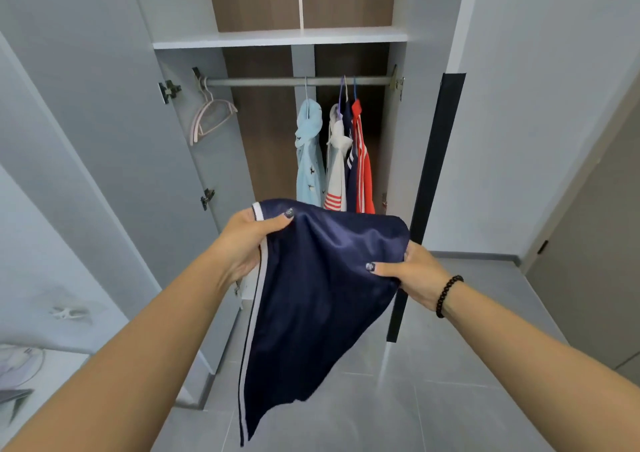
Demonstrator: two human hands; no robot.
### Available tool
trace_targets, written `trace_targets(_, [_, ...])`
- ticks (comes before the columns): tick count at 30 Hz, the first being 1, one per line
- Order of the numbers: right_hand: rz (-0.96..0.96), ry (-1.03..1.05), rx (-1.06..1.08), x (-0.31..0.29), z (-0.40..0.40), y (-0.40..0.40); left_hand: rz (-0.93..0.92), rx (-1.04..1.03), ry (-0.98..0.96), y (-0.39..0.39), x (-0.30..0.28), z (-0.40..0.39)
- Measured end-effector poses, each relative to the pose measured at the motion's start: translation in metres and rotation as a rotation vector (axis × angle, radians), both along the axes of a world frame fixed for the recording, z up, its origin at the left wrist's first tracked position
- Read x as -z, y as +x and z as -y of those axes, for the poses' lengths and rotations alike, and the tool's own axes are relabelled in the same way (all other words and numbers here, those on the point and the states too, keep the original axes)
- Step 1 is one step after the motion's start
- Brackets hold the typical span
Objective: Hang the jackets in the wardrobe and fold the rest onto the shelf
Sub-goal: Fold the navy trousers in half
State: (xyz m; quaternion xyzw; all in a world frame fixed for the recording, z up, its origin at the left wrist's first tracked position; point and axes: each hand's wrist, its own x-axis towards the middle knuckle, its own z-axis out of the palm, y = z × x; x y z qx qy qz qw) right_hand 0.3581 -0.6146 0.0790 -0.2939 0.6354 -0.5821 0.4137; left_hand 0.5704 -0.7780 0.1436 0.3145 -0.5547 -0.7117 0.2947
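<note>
I hold a shiny navy garment [311, 289] with white side stripes up in front of the open wardrobe. My left hand [246, 243] grips its upper left edge, thumb on top. At the upper right corner my right hand [412, 275] pinches the cloth, and the rest hangs down over the floor. On the wardrobe rail [298, 81] hang a light blue jacket [309, 153], a white one [337, 160] and a navy and red striped one [362, 167]. The white shelf [277, 38] runs above the rail.
Pale empty hangers [209, 115] dangle at the rail's left end. Open grey wardrobe doors [114, 146] flank me on the left, a dark door edge [429, 188] stands on the right. Grey tiled floor [450, 382] lies below. A white surface [52, 365] sits at the lower left.
</note>
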Motion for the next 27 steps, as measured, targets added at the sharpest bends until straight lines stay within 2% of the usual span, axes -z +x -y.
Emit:
trace_targets(1, [-0.079,0.016,0.059,-0.004,0.005,-0.001,-0.019,0.094,-0.007,0.001,0.0,0.001])
trace_targets(3, [-0.132,-0.038,0.15,-0.018,0.017,-0.005,0.128,0.227,-0.167,0.0,0.002,-0.001])
trace_targets(5, [-0.088,-0.131,0.226,-0.035,0.027,-0.012,0.33,0.173,-0.378,-0.006,0.004,0.0])
trace_targets(6, [-0.036,-0.177,0.242,-0.044,0.031,-0.016,0.363,0.084,-0.414,-0.009,0.003,0.003])
trace_targets(8, [0.05,-0.241,0.151,-0.062,0.036,-0.026,0.307,-0.058,-0.369,-0.014,-0.005,0.011])
trace_targets(9, [0.023,-0.237,0.039,-0.069,0.036,-0.03,0.262,-0.106,-0.321,-0.017,-0.009,0.015])
trace_targets(11, [-0.157,-0.135,-0.167,-0.08,0.037,-0.03,0.186,-0.184,-0.226,-0.02,-0.019,0.022])
trace_targets(12, [-0.267,-0.092,-0.197,-0.085,0.039,-0.027,0.158,-0.219,-0.192,-0.021,-0.024,0.025])
trace_targets(15, [-0.467,-0.132,0.044,-0.107,0.046,-0.025,0.147,-0.327,-0.116,-0.023,-0.039,0.036])
trace_targets(17, [-0.429,-0.173,0.209,-0.123,0.049,-0.033,0.185,-0.35,-0.054,-0.024,-0.051,0.04])
trace_targets(20, [-0.244,-0.186,0.289,-0.137,0.05,-0.042,0.176,-0.243,0.009,-0.03,-0.072,0.034])
trace_targets(24, [-0.17,-0.248,0.374,-0.148,0.044,-0.04,0.074,-0.193,-0.164,-0.036,-0.091,0.027])
trace_targets(27, [-0.156,-0.301,0.397,-0.155,0.043,-0.039,0.097,-0.251,-0.381,-0.039,-0.099,0.022])
